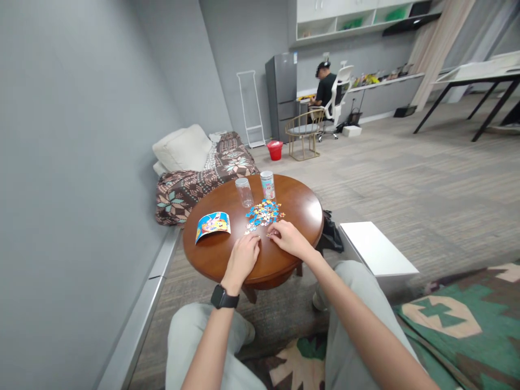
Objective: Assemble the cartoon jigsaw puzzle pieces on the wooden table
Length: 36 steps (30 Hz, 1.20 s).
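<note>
Hands rest at the table's (211, 260) near edge, left hand (244, 255) flat and loose, right hand (287, 237) pinching a piece just below the puzzle pile (263, 212), apparently mid-sorting; fitting needs a fine grip.

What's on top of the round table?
On the round wooden table: puzzle pieces, a picture card, two jars, both hands. Anything under the hands is hidden.

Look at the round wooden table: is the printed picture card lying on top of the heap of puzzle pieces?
No: the picture card lies flat on bare tabletop, apart from and left of the puzzle pieces.
</note>
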Motion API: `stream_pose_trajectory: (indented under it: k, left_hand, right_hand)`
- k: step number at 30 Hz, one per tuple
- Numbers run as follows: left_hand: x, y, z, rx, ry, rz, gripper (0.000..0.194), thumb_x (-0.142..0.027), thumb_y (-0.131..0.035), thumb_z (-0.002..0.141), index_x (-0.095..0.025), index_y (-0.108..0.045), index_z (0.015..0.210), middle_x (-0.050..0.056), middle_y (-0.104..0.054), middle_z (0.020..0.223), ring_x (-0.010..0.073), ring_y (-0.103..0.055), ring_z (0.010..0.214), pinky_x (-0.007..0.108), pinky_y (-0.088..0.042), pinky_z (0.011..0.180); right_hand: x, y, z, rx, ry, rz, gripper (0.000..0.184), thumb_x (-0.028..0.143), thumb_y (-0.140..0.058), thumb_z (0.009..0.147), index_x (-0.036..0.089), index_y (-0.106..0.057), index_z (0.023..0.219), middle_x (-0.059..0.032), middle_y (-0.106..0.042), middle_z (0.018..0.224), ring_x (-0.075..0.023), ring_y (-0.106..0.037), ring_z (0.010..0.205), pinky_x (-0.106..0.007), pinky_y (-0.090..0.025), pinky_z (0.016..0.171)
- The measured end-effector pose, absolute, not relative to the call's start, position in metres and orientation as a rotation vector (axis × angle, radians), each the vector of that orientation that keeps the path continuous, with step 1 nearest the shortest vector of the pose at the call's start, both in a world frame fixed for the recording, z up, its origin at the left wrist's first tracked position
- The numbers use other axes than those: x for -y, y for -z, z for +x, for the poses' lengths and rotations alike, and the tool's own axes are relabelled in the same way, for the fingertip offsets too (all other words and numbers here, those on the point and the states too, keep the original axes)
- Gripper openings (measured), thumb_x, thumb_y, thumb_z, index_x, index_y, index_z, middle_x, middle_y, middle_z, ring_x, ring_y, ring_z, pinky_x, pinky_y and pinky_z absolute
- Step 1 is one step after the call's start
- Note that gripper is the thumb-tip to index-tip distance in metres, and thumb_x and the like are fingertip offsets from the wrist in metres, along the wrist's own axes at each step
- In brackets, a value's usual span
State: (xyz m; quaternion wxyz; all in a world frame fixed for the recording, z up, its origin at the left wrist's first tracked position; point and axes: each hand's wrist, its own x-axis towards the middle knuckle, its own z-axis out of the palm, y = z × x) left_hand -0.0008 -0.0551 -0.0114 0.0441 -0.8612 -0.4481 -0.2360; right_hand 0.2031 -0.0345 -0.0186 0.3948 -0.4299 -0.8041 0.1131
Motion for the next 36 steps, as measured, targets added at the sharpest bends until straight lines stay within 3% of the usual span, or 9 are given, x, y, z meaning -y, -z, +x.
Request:
stream_pose_trajectory:
  k: [6,12,16,21,24,31,36]
  left_hand:
    - [0.053,0.013,0.003,1.379,0.644,-2.659,0.035,-0.008,-0.044,0.093,-0.013,-0.065,0.122,0.014,-0.067,0.132,0.0232,-0.063,0.123,0.043,-0.05,0.108]
    - [0.054,0.014,0.005,1.436,0.6,-2.585,0.037,-0.01,-0.046,0.093,-0.012,-0.062,0.126,0.016,-0.063,0.135,0.0252,-0.06,0.126,0.043,-0.049,0.108]
    - [0.055,0.014,0.006,1.472,0.615,-2.567,0.037,-0.01,-0.048,0.093,-0.015,-0.063,0.126,0.016,-0.065,0.133,0.0248,-0.061,0.125,0.043,-0.049,0.108]
    - [0.054,0.011,0.007,1.305,0.603,-2.677,0.037,-0.021,-0.049,0.098,-0.022,-0.058,0.134,0.012,-0.053,0.148,0.0239,-0.05,0.137,0.045,-0.043,0.113]
    - [0.053,0.008,0.007,1.132,0.524,-2.787,0.032,-0.027,-0.05,0.1,-0.022,-0.062,0.128,0.009,-0.058,0.144,0.0222,-0.049,0.139,0.043,-0.037,0.118]
    - [0.055,0.003,0.007,1.35,0.454,-2.626,0.038,-0.03,-0.052,0.098,-0.011,-0.057,0.13,0.02,-0.054,0.144,0.0291,-0.051,0.135,0.044,-0.04,0.113]
    - [0.041,-0.01,0.008,1.438,0.392,-2.541,0.03,-0.034,-0.047,0.1,-0.014,-0.06,0.117,0.016,-0.062,0.129,0.0274,-0.059,0.12,0.041,-0.043,0.105]
  right_hand:
    - [0.035,0.019,0.202,2.097,-0.216,-1.098,0.011,0.01,-0.062,0.088,0.017,-0.069,0.082,-0.0062,-0.067,0.089,-0.02,-0.061,0.091,-0.034,-0.05,0.085]
    - [0.031,0.023,0.201,1.981,-0.1,-1.334,0.023,0.005,-0.05,0.087,0.014,-0.07,0.094,-0.0129,-0.065,0.102,-0.0237,-0.059,0.1,-0.038,-0.049,0.095]
    - [0.028,0.025,0.204,1.903,-0.102,-1.442,0.03,-0.001,-0.047,0.079,0.015,-0.071,0.085,-0.0128,-0.065,0.097,-0.0249,-0.059,0.096,-0.038,-0.05,0.092]
    - [0.026,0.026,0.206,1.929,-0.13,-1.415,0.033,-0.001,-0.047,0.079,0.017,-0.075,0.081,-0.012,-0.067,0.094,-0.0245,-0.06,0.093,-0.038,-0.051,0.091]
    - [0.027,0.026,0.206,1.956,-0.141,-1.384,0.034,0.0,-0.047,0.081,0.017,-0.077,0.084,-0.0117,-0.068,0.095,-0.0236,-0.06,0.094,-0.038,-0.051,0.093]
    - [0.029,0.026,0.206,1.98,-0.153,-1.353,0.037,-0.001,-0.045,0.08,0.015,-0.075,0.096,-0.0118,-0.068,0.101,-0.0242,-0.059,0.1,-0.04,-0.05,0.098]
    - [0.031,0.024,0.206,2.034,-0.14,-1.337,0.035,0.001,-0.045,0.083,0.014,-0.075,0.094,-0.0137,-0.066,0.101,-0.0252,-0.058,0.101,-0.04,-0.05,0.099]
